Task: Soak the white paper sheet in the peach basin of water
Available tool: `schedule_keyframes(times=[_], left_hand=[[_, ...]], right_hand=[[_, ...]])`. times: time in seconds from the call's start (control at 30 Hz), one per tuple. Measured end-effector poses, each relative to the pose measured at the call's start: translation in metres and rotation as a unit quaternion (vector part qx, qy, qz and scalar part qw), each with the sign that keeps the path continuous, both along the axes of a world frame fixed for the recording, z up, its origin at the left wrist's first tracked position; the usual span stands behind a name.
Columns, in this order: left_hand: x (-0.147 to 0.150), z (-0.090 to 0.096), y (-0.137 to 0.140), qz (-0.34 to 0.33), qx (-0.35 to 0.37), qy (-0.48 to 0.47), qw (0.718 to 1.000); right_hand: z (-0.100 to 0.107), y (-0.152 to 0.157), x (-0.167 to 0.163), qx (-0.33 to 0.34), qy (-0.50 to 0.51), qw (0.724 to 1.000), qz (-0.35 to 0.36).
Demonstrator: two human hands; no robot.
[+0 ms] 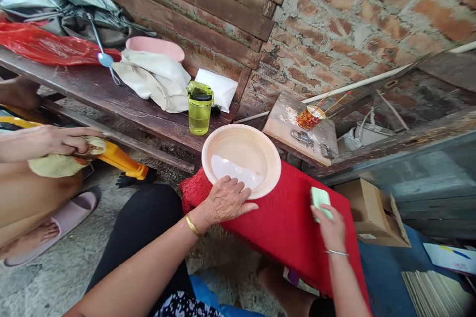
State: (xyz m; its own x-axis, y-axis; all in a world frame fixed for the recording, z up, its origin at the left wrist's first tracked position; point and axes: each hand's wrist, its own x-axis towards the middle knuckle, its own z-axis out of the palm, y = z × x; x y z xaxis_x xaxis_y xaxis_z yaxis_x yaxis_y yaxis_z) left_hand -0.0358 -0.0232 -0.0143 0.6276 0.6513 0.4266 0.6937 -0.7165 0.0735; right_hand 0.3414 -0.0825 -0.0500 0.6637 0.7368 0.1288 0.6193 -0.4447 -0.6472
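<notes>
A cream plastic basin (274, 158) with shallow water stands on a red cloth (275, 223). A white half-round patch (230, 171) shows in the water; I cannot tell whether it is a sheet or a reflection. My left hand (227, 200), with a gold bangle at the wrist, is on the near rim, fingers over the edge and thumb held outside. To the right, my right hand (330, 220) grips a small light green block (320, 199) with rounded corners, just above the cloth. What kind of block it is stays unclear.
A yellow-green cup (200, 116) stands on the dark bench (148, 121), near a white cloth (156, 79). At left, another person's hand (52, 142) holds a pale round piece. A wooden board (277, 126) with padlocks is behind; a cardboard box (372, 213) lies right.
</notes>
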Motion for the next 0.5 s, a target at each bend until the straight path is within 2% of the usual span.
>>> schedule_keyframes(times=[0.07,0.13,0.23,0.3,0.37,0.5], left_hand=[[-0.001,0.005,0.0,-0.002,-0.019,0.024,1.0],[-0.001,0.01,-0.001,0.009,-0.032,0.045,0.998],[0.001,0.012,0.0,0.031,-0.049,0.065,0.996],[0.003,0.01,0.001,0.044,-0.055,0.069,0.995],[0.004,0.006,0.003,0.05,-0.057,0.072,0.995],[0.005,0.001,0.004,0.06,-0.07,0.086,0.992]], right_hand=[[-0.005,0.013,-0.047,-0.008,0.019,0.996,0.083],[-0.009,0.024,-0.079,-0.012,0.022,0.99,0.14],[-0.012,0.035,-0.086,-0.017,0.009,0.984,0.177],[-0.011,0.037,-0.064,-0.027,-0.003,0.987,0.156],[-0.008,0.032,-0.028,-0.042,-0.014,0.994,0.103],[0.005,-0.007,0.058,-0.085,-0.032,0.996,-0.028]])
